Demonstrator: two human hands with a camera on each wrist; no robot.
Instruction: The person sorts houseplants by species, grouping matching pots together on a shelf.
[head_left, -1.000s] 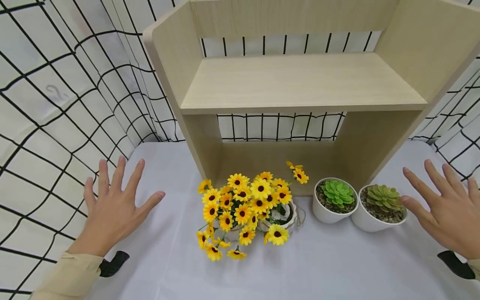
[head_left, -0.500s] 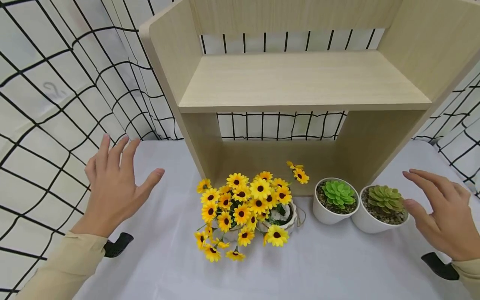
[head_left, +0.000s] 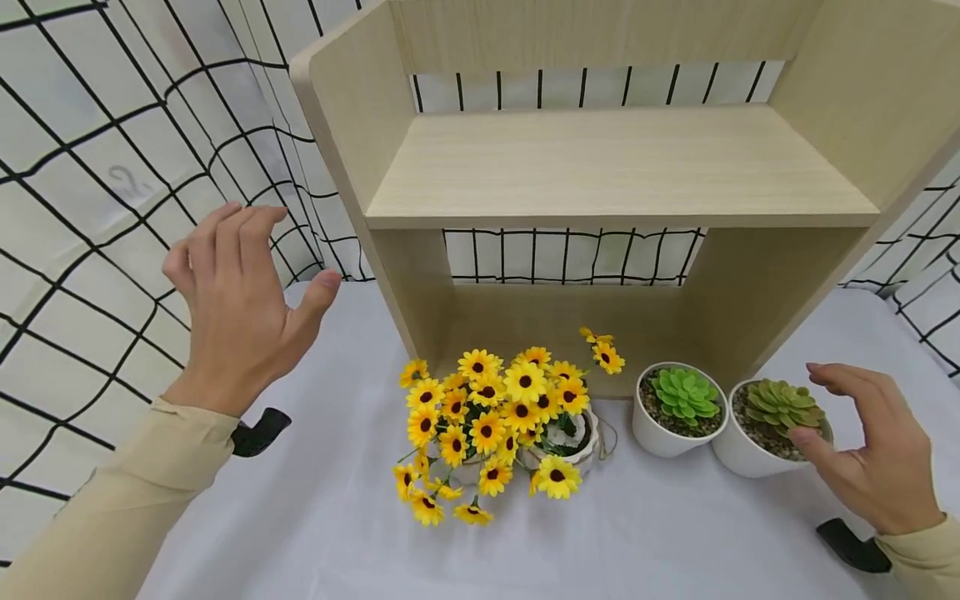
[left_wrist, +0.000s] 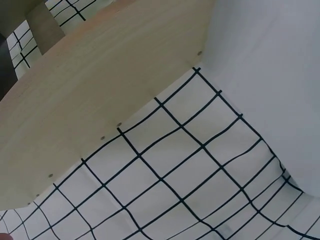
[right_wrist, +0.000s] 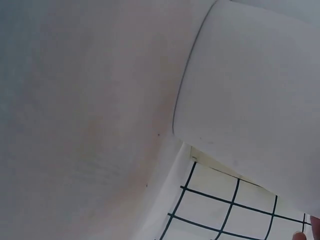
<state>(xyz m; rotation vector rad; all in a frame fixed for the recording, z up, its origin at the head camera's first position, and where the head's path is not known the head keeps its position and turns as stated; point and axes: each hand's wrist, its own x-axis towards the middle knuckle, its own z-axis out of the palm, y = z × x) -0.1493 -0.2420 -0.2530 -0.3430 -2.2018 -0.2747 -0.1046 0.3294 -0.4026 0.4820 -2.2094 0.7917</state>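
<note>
My left hand (head_left: 240,308) hangs in the air left of the wooden shelf unit (head_left: 615,167). Its fingers bend loosely forward around nothing. My right hand (head_left: 877,450) is at the right-hand white pot, which holds a dull green succulent (head_left: 783,406). The thumb overlaps the near rim and the fingers arch at the right side; contact cannot be made out. In the right wrist view the white pot (right_wrist: 250,95) looms close, with fingertips (right_wrist: 300,235) at the lower corner. A second white pot (head_left: 675,429) with a bright green succulent stands just left of it.
Yellow artificial sunflowers (head_left: 487,429) fill the table's middle, beside a whitish pot (head_left: 581,446) with twine. The shelf unit has an upper board (head_left: 622,162) and a lower compartment. Black wire grid (head_left: 97,250) surrounds the white-covered table (head_left: 600,550).
My left hand has risen, its fingers bending forward. My right hand has come left and lower to the right-hand pot, its spread fingers drawing together and curving. The pots have stayed in place.
</note>
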